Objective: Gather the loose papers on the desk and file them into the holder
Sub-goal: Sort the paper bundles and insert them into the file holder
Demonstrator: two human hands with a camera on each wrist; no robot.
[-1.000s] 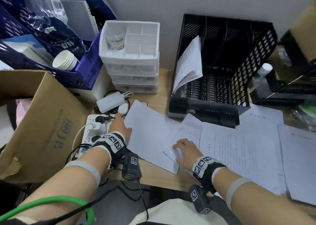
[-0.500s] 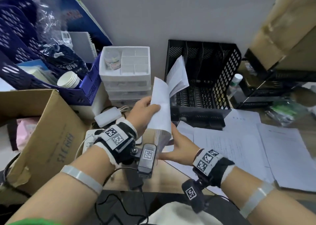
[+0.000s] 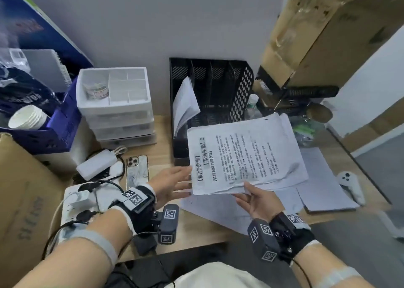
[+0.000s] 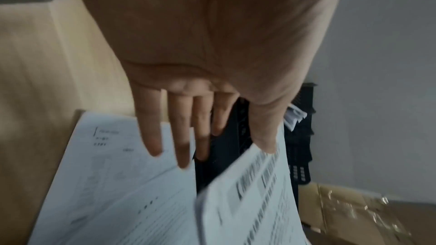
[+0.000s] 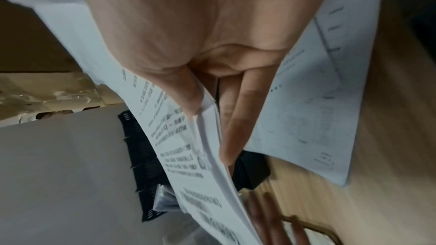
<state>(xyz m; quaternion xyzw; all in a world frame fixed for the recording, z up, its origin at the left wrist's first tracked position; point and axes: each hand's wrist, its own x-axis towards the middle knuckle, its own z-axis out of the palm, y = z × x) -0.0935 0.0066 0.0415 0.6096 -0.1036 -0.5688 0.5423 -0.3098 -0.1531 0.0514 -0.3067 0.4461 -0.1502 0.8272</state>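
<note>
Printed sheets [image 3: 244, 156], a stack of perhaps several, hang above the desk [image 3: 161, 134] before the black file holder [image 3: 218, 86]; right hand [image 3: 258, 202] pinches their near edge, left hand [image 3: 172, 182] lies spread at their left edge. One holder, already holding papers.

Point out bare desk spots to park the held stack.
Bare wood between phone and file holder, and along the front edge between both wrists. Crowded: loose sheets right, power strip left. Right hand pinches the stack.
</note>
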